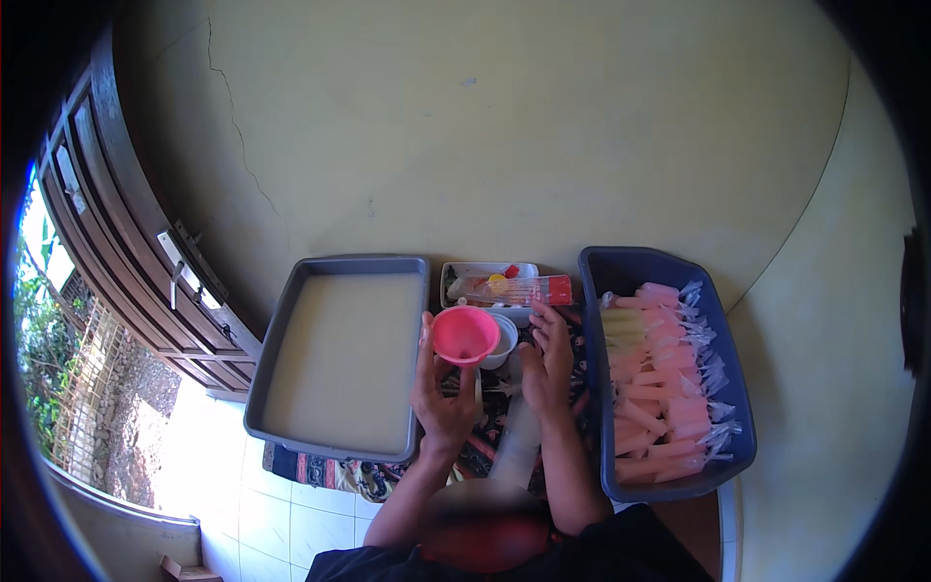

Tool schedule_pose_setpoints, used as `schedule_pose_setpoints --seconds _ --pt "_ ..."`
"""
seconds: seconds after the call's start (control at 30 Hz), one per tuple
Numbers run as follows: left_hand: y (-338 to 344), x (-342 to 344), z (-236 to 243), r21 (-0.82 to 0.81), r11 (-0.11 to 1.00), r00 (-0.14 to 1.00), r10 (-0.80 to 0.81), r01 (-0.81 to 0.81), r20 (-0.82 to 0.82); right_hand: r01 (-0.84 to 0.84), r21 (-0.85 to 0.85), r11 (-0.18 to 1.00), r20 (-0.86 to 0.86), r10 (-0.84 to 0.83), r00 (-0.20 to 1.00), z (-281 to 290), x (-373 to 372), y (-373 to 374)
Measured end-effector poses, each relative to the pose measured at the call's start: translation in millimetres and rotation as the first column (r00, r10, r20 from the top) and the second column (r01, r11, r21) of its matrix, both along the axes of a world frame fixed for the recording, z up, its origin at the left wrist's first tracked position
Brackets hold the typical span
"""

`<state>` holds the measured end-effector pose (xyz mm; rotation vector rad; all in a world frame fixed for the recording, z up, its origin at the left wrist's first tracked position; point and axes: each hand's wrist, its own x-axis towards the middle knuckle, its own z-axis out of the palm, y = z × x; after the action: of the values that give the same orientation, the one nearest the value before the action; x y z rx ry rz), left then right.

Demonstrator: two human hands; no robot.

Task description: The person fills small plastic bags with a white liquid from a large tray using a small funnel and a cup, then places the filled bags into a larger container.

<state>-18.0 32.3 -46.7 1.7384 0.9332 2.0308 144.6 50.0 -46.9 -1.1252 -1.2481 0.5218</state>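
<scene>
My left hand (445,403) holds a round pink funnel (466,333), thumb at its near side and fingers along its left edge. The funnel's wide mouth faces up. Just right of it, my right hand (549,364) is raised, fingers stretched and thumb apart, with nothing visible in it. A white cup (501,341) stands behind the funnel, partly hidden. Below the hands, a long translucent strip (519,436) that looks like plastic runs between my forearms; whether a hand touches it I cannot tell.
A grey tub (254,407) of cloudy whitish liquid stands left. On the right, a dark tub (735,388) holds several knotted plastic tubes, mostly pink. A small white tray (535,270) with packets sits at the back on patterned cloth (373,477). A wooden door (126,204) stands left.
</scene>
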Motion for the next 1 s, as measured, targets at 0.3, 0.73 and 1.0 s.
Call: schedule_pose_setpoints --seconds 0.3,0.73,1.0 --pt "-3 0 7 0.018 0.995 0.97 0.095 -0.093 -0.222 -0.142 0.199 0.97 0.397 0.053 0.916 93 -33 -33" --pt "-6 0 3 -0.045 0.999 1.0 0.016 -0.016 -0.008 -0.025 0.264 0.964 -0.192 0.078 0.978 56 -19 9" --pt "-12 1 8 -0.251 0.968 0.998 0.005 0.009 0.055 0.115 0.095 0.989 0.443 -0.145 0.884 -8 -13 15"
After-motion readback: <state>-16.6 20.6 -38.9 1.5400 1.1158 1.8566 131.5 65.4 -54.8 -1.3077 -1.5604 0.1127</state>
